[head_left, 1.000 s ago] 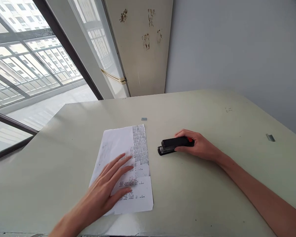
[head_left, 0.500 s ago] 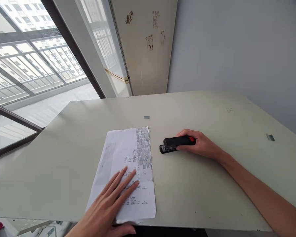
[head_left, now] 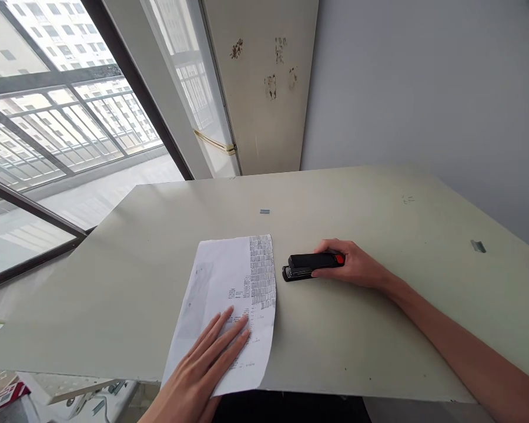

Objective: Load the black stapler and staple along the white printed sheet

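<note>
Printed white paper [head_left: 220, 264] lies on the table, its near right side bowed up off the surface. My left hand [head_left: 207, 361] is on its lower part, fingers stretched over the top and the thumb partly hidden beneath the near edge, so the paper is held between them. Whether it is one sheet or more I cannot tell. A black stapler [head_left: 311, 262] with a red patch at its back end is just right of the paper, apart from it. My right hand [head_left: 350, 264] grips its rear, and its front points left towards the paper.
The pale table [head_left: 357, 335] has its near edge close to me. Small grey tape pieces [head_left: 264, 211] are stuck on it. A glass window [head_left: 30, 147] is at the left, a grey wall [head_left: 423, 88] at the right. Below the near left edge is a red-and-white box [head_left: 6, 396].
My left thumb has slipped under the paper's near edge, and the paper's near right corner has risen and curved. The stapler has come slightly closer to the paper. The view has shifted a little.
</note>
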A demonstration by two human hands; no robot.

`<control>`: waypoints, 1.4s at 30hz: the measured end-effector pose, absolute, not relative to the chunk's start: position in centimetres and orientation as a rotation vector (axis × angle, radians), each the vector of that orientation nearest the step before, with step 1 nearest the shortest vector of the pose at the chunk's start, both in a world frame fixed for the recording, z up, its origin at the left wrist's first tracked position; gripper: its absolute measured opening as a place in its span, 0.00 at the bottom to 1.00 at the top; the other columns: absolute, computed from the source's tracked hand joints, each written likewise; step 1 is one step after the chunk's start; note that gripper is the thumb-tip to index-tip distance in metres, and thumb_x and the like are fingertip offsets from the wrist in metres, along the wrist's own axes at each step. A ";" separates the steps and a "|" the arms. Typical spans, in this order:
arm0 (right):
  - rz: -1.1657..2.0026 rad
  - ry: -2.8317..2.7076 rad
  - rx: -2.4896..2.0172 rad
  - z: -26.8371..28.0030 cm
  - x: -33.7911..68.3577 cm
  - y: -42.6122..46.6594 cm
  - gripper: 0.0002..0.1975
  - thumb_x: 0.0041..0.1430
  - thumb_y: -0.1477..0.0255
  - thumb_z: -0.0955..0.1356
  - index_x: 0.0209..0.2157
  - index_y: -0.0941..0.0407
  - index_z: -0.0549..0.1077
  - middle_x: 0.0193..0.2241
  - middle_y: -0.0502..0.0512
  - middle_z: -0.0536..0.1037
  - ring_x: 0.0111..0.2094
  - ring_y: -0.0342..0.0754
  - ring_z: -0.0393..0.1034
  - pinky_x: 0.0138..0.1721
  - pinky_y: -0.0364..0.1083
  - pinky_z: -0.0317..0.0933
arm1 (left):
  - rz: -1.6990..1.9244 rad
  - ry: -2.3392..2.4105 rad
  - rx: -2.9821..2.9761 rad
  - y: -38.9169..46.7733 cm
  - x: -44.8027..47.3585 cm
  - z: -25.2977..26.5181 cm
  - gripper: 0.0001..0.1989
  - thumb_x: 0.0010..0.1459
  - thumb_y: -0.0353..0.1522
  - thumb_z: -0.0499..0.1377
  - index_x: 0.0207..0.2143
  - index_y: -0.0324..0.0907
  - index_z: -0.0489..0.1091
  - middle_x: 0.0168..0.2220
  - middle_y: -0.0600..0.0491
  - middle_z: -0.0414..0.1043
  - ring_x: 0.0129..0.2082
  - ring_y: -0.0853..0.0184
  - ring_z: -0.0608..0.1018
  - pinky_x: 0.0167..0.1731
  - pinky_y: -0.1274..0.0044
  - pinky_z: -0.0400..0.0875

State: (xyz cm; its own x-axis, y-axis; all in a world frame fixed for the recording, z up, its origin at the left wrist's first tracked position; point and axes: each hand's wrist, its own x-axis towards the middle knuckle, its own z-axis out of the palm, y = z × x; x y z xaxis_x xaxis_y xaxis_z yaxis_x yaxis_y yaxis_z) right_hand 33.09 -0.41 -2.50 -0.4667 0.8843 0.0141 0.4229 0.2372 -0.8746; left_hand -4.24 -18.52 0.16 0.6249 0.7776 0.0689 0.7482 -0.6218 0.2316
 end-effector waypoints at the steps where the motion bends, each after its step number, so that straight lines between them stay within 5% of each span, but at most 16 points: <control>1: 1.160 -2.000 -1.192 -2.5 33.1 -0.4 0.19 0.54 0.51 0.77 0.37 0.50 0.78 0.36 0.52 0.80 0.37 0.52 0.72 0.37 0.50 0.66 | 0.270 1.273 2.656 -18.5 -3.7 0.1 0.37 0.70 0.24 0.44 0.78 0.49 0.40 0.76 0.55 0.52 0.76 0.55 0.52 0.71 0.59 0.60; 19: 1.141 -2.041 -1.160 -1.7 32.5 -1.8 0.18 0.54 0.52 0.77 0.39 0.49 0.80 0.38 0.52 0.82 0.41 0.54 0.74 0.43 0.51 0.67 | 0.232 1.160 2.684 -17.3 -0.3 -0.9 0.42 0.66 0.20 0.47 0.78 0.51 0.41 0.79 0.52 0.36 0.77 0.47 0.41 0.70 0.45 0.53; 23: 1.152 -2.065 -1.159 -1.5 32.5 -2.1 0.18 0.54 0.51 0.77 0.39 0.49 0.81 0.39 0.53 0.82 0.43 0.55 0.74 0.45 0.52 0.67 | 0.241 1.150 2.691 -17.1 0.2 -0.6 0.38 0.70 0.27 0.52 0.78 0.54 0.42 0.79 0.52 0.34 0.77 0.44 0.41 0.70 0.44 0.54; 29: 1.156 -2.096 -1.138 -1.6 32.4 -2.6 0.19 0.54 0.51 0.77 0.39 0.49 0.81 0.40 0.53 0.82 0.44 0.56 0.74 0.46 0.53 0.67 | 0.307 1.124 2.676 -16.6 1.1 -0.4 0.40 0.70 0.49 0.58 0.77 0.56 0.44 0.79 0.50 0.35 0.76 0.41 0.43 0.69 0.43 0.53; 36: 1.230 -2.067 -1.194 -1.0 32.9 -2.7 0.20 0.62 0.50 0.71 0.46 0.49 0.80 0.45 0.54 0.83 0.44 0.55 0.75 0.45 0.52 0.68 | 0.299 1.009 2.700 -11.9 0.6 0.3 0.32 0.76 0.44 0.51 0.77 0.55 0.47 0.79 0.52 0.32 0.77 0.45 0.43 0.72 0.48 0.51; 42: 1.278 -1.900 -1.181 -0.2 32.3 -2.2 0.22 0.68 0.48 0.66 0.48 0.50 0.78 0.47 0.56 0.83 0.52 0.56 0.77 0.55 0.53 0.68 | 0.242 0.857 2.712 -8.8 0.7 -0.3 0.31 0.75 0.48 0.50 0.76 0.58 0.50 0.79 0.57 0.31 0.77 0.47 0.43 0.73 0.50 0.47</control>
